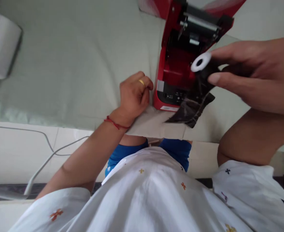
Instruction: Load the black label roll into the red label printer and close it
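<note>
A red and black printer (pixel 167 77) with its lid raised is in front of me, its inner bay exposed. My right hand (pixel 250 67) is closed on a black ribbon roll (pixel 201 72) with a white ring-shaped end, held above the printer's right side. A loose, crinkled length of black film hangs from the roll over the printer's front edge and the cloth. My left hand (pixel 135 95) rests on the cloth just left of the printer, fingers curled in, with nothing visible in them.
A pale green cloth (pixel 66 64) covers the table. At the far left stands a white box-like object (pixel 3 43), cut off by the frame. Grey cables (pixel 50 154) run below the table's near edge at left. Part of a red and white object (pixel 154 6) shows behind the printer.
</note>
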A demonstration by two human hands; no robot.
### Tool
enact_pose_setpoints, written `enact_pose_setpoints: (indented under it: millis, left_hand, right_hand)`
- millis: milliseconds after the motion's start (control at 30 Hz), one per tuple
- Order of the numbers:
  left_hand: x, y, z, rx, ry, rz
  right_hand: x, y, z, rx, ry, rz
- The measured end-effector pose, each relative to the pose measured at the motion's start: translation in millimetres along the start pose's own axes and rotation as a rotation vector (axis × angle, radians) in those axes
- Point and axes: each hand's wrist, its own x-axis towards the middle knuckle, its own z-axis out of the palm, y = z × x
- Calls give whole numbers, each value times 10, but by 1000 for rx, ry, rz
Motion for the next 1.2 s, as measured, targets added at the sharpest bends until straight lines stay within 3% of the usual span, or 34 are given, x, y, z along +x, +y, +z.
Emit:
enact_pose_setpoints:
  millis: [67, 167, 267, 433, 567, 700, 833, 933, 1100, 1200]
  left_hand:
    - [-25, 54, -14, -27, 59, 13]
    - [-49, 115, -48, -68, 139, 158]
    - [-61, 187, -82, -53, 171, 321]
    - [-84, 309, -117, 16, 139, 453]
    - [-107, 353, -140, 45, 85, 543]
    - [-121, 366, -155, 56, 114, 542]
    - [-111, 379, -189, 44, 139, 514]
    - [-103, 382, -217, 19, 122, 512]
    - [-119, 369, -216, 21, 108, 506]
    - [-133, 367, -206, 36, 103, 506]
  right_hand:
    - [255, 13, 75, -91, -183, -150]
    - [571, 78, 230, -164, -279, -237]
    - [739, 164, 378, -140, -255, -257]
    - [739, 208, 531, -41, -216, -236]
    - [711, 89, 648, -161, -201, -181]
    - [733, -87, 611, -246, -284, -115]
    - [693, -179, 377, -241, -420, -80]
    - [658, -177, 263, -206, -401, -86]
    - [712, -182, 432, -254, -494, -56]
    - [698, -219, 473, -265, -479, -46]
